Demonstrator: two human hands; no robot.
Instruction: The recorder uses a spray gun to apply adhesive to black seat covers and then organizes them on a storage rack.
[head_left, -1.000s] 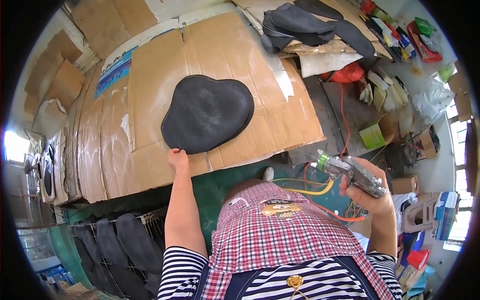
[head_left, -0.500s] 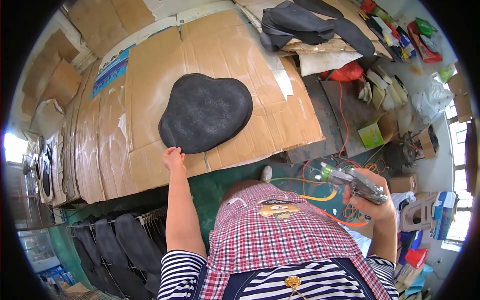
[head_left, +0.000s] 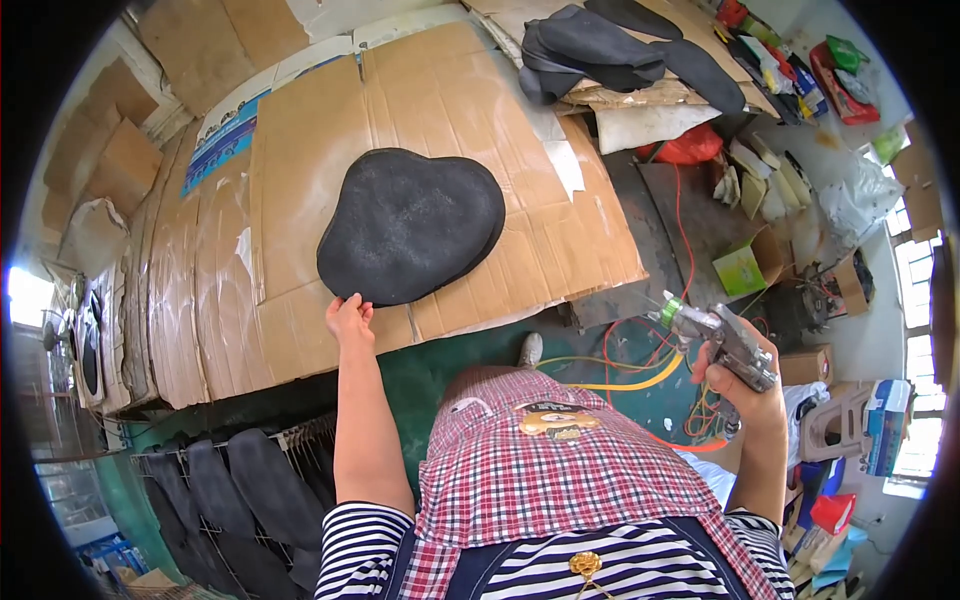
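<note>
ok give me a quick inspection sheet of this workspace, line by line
surface: flattened cardboard sheets cover the bench
job's things: black rounded pad lies flat on the cardboard; spray gun
clutter: dark pads heaped at the far end; boxes and bags at right
hands: left hand touches the pad's near edge; right hand grips the spray gun, away from the bench
cables: orange and yellow hoses on the floor
surroundings: rack of black pads lower left

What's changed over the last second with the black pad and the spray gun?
The right hand carried the spray gun downward, away from the cardboard. The black pad barely shifted. The left hand stays at its near edge; the right grip stays shut.
</note>
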